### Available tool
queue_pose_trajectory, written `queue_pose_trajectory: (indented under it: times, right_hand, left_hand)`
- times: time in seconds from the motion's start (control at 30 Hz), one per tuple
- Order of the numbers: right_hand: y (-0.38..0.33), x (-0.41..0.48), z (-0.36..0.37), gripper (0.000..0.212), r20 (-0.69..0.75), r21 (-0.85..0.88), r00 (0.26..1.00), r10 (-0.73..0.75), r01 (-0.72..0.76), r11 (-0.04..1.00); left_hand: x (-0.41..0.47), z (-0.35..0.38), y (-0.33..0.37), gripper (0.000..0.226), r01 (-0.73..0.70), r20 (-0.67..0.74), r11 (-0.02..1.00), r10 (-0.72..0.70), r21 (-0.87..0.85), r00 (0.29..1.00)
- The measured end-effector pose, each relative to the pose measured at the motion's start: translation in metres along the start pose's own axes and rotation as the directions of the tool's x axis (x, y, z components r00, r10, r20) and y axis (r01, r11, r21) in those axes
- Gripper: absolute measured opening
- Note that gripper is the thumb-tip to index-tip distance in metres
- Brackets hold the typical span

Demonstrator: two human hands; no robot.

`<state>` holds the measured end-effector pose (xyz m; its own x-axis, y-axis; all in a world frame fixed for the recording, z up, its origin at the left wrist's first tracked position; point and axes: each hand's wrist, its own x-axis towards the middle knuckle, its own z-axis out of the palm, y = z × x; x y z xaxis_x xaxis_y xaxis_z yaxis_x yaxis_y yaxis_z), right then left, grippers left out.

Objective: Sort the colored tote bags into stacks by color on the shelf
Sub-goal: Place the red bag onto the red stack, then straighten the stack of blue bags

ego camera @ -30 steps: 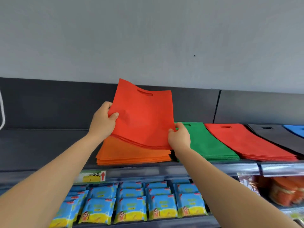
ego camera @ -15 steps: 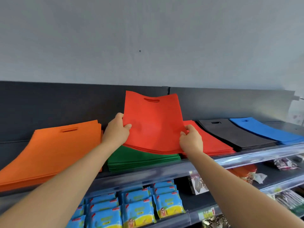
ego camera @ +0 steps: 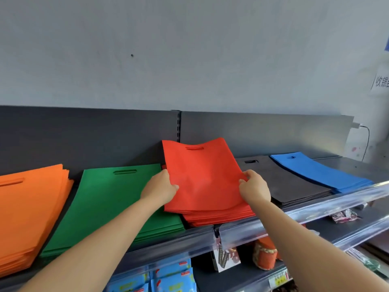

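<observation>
Red tote bags (ego camera: 202, 182) are what you've got, a small bundle gripped on both sides and tilted up at the far end, its near edge resting on the red stack (ego camera: 221, 218) at the middle of the shelf (ego camera: 315, 209). Your left hand (ego camera: 159, 189) pinches the bundle's left edge, thumb on top, fingers tucked under. Your right hand (ego camera: 255, 189) clamps the right edge the same way. The handle slot (ego camera: 194, 148) sits at the bundle's far end, towards twelve o'clock.

From the red stack, look to nine o'clock: the green stack (ego camera: 109, 205) lies just beside it, and further out the same way sits the orange stack (ego camera: 27, 218), running off the edge of view. Over at three o'clock you've got the black stack (ego camera: 294, 186) just beside the red, then the blue stack (ego camera: 320, 173) overlapping the black one's far side. All lie flat on that same top shelf against the dark back panel (ego camera: 84, 140).

Down at six o'clock, the lower shelf shows blue snack packets (ego camera: 174, 279) and, to their right, an orange packaged item (ego camera: 265, 252).
</observation>
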<state>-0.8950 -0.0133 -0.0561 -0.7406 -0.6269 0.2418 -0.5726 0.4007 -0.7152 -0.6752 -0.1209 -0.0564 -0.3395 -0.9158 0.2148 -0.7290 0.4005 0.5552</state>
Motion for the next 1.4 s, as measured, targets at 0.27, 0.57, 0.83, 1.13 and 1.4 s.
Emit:
queue_pose_trajectory:
  times: [0.27,0.57,0.83,1.13,1.4]
  right_hand:
    - [0.032,0.038,-0.005,0.035,0.164,-0.187,0.986,-0.025,0.056,0.981]
    - [0.054,0.05,-0.006,0.019,0.268,-0.368,0.949,-0.167,0.261,0.893]
    - [0.061,0.057,-0.015,0.037,0.227,-0.318,0.908,-0.354,0.412,0.854]
    - [0.109,0.098,-0.075,0.044,0.161,-0.254,0.928,-0.337,0.369,0.894]
    - [0.185,0.166,-0.15,0.042,0.123,-0.305,0.952,-0.282,0.306,0.902]
  left_hand:
    - [-0.002,0.03,0.028,0.036,0.169,0.092,0.978,-0.18,0.123,0.979]
    - [-0.017,0.048,0.046,0.014,0.211,0.003,0.916,-0.226,0.341,0.974]
    - [-0.001,0.058,0.075,0.039,0.062,-0.07,0.87,-0.032,0.489,0.997]
    - [0.025,0.106,0.168,0.043,-0.147,-0.079,0.862,0.21,0.485,0.975]
    - [0.043,0.178,0.283,0.035,-0.264,-0.042,0.846,0.318,0.464,0.947]
